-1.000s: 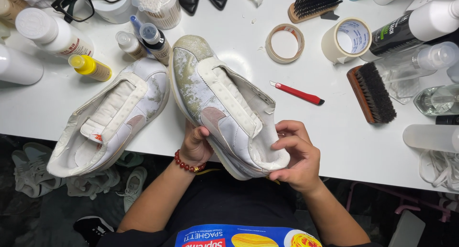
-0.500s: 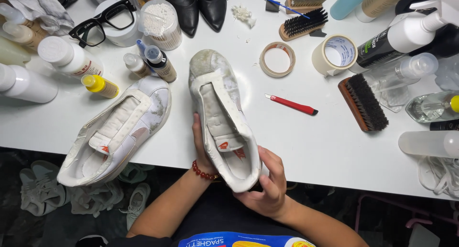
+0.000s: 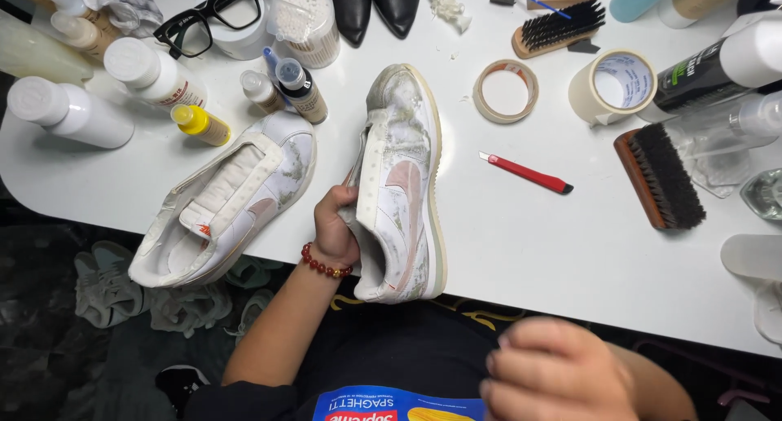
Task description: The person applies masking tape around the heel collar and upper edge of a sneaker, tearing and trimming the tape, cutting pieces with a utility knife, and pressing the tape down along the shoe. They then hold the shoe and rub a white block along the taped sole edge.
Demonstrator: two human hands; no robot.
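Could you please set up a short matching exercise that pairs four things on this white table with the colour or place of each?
Things:
1. utility knife
2. small squeeze bottle
3. dirty sneaker
4. eyeglasses

Descriptions:
A. gripped by the left hand
B. red, lying right of the held shoe
C. black frame, at the table's far side
D. yellow, beside the other sneaker

Pairs: 1-B, 2-D, 3-A, 4-C

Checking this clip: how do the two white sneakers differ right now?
The held sneaker is gripped by the left hand and turned on its side; the other sneaker lies untouched, opening upward. The held one looks more stained. Both are white, laceless and overhang the table edge.
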